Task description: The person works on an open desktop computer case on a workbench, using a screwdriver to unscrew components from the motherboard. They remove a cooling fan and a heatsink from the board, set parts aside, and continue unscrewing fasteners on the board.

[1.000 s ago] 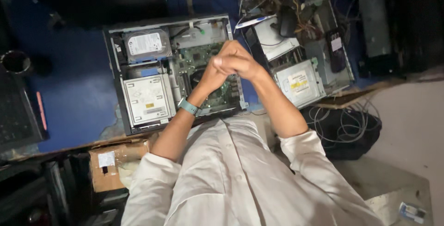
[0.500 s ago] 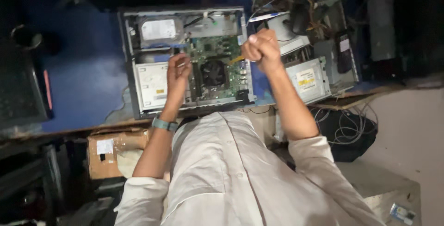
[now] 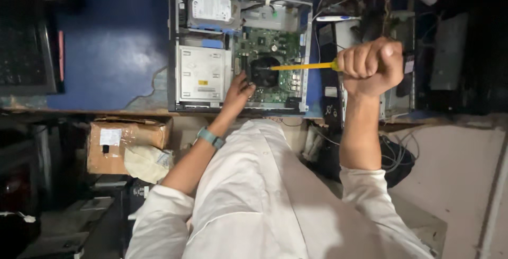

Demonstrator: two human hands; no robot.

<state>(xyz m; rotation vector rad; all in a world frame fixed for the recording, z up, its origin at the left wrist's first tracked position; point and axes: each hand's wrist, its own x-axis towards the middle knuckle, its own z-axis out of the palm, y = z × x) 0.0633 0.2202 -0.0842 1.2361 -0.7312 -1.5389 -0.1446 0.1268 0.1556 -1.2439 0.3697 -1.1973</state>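
Cardboard box (image 3: 127,145) is seen nearest, below the counter edge at the left; a white rectangular label is stuck on its front, and a pale cloth bundle (image 3: 148,162) lies against it. Above it, the blue counter (image 3: 106,52) carries an open computer case (image 3: 238,50). Inside, a silver drive (image 3: 211,10) with a white label is placed at the far corner, and a grey metal drive box (image 3: 201,73) with a small yellow sticker lies at the near left. The left hand (image 3: 239,88) is rested on the green board beside the black fan (image 3: 263,72), fingers loose, nothing held. The right hand (image 3: 370,65) is closed as a fist, a tight grip around the handle of a yellow screwdriver (image 3: 304,67), raised at the right of the case; its tip reaches the fan. Open blue surface is left at the left of the case, while the right side is crowded by other units and cables.
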